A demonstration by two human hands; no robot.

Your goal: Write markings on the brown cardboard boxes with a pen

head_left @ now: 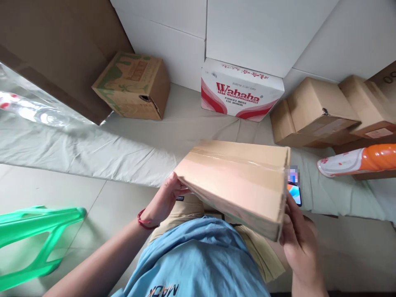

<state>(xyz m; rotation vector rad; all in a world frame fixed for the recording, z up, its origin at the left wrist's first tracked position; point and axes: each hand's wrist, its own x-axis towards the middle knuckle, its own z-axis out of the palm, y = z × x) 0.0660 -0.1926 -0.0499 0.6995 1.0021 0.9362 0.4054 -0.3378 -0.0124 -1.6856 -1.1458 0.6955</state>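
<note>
A plain brown cardboard box point(235, 173) is held tilted in front of my body, a strip of clear tape running along its upper face. My left hand point(168, 196) grips its left corner, thumb on top and fingers underneath. On the opposite end, my right hand point(298, 231) is closed around the right edge, some of its fingers hidden by the box. Just beyond that right end lies a phone point(295, 194) with a lit screen, partly covered by the box.
A cloth-covered bench point(145, 138) runs along the wall. On it stand a green-printed carton point(136, 88), a white-and-red Wahaba carton point(241, 90), stacked brown boxes point(321, 107) and an orange-and-white bottle point(355, 161). Clear plastic bottles point(40, 111) lie left; a green stool point(40, 239) stands below.
</note>
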